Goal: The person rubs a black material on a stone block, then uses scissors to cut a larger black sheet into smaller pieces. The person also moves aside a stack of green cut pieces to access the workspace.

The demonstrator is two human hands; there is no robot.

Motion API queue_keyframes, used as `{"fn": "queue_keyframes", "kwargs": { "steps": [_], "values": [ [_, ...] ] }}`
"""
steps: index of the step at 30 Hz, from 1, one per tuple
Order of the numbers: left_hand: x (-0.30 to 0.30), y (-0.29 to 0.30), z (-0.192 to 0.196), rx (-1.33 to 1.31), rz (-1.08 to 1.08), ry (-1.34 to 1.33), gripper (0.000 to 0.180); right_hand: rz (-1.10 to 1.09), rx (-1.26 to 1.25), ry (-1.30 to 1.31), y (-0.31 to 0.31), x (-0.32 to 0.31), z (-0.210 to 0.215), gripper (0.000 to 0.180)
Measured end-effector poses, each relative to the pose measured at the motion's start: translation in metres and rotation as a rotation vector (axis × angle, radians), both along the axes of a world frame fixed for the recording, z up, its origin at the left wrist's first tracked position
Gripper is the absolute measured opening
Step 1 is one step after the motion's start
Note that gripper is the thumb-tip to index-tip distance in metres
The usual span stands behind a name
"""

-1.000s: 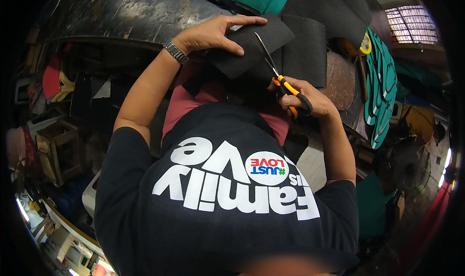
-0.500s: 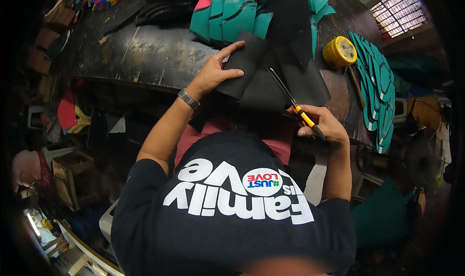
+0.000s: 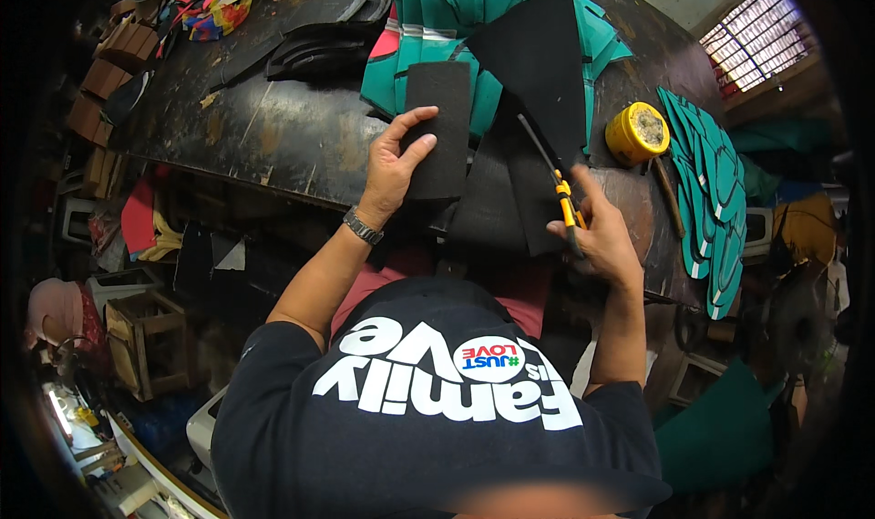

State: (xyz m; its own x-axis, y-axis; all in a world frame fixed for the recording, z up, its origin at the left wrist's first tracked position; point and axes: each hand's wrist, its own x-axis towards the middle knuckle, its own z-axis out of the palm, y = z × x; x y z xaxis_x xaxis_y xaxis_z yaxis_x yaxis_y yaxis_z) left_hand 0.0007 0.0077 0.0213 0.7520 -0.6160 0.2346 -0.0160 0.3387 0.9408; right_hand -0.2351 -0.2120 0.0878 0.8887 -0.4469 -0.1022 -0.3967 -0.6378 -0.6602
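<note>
My left hand (image 3: 390, 171) pinches the left edge of a black rectangular piece of sheet material (image 3: 439, 129) between thumb and fingers. The piece stands partly over a pile of green cut pieces (image 3: 428, 4). In my right hand (image 3: 603, 238) are scissors (image 3: 567, 205) with yellow and black handles, their blades pointing away from me and looking nearly together. Its index finger stretches out along the handles. Beneath the scissors, a larger black sheet (image 3: 538, 59) covers part of the green pile and reaches toward the table's near edge.
A yellow tub (image 3: 638, 134) stands right of the sheet, beside a thin stick (image 3: 668, 197). More green cut pieces (image 3: 711, 168) lie along the table's right edge. Stacked black pieces (image 3: 319, 45) are at the back left. A wooden stool (image 3: 146, 341) is on the floor at left.
The black piece in my left hand has come up and leftward, and now looks like an upright rectangle. My right hand with the scissors has shifted slightly, its index finger now extended.
</note>
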Motion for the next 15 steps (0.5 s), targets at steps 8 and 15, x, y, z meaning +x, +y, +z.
{"fn": "queue_keyframes", "kwargs": {
  "steps": [8, 15],
  "values": [
    [-0.027, -0.028, 0.013, 0.118, -0.181, -0.647, 0.028, 0.012, -0.190, 0.171, 0.003, 0.030, -0.007, 0.104],
    [-0.022, -0.063, -0.004, 0.348, -0.314, -0.846, 0.037, 0.289, -0.154, 0.137, -0.015, 0.019, 0.036, 0.079]
  ]
}}
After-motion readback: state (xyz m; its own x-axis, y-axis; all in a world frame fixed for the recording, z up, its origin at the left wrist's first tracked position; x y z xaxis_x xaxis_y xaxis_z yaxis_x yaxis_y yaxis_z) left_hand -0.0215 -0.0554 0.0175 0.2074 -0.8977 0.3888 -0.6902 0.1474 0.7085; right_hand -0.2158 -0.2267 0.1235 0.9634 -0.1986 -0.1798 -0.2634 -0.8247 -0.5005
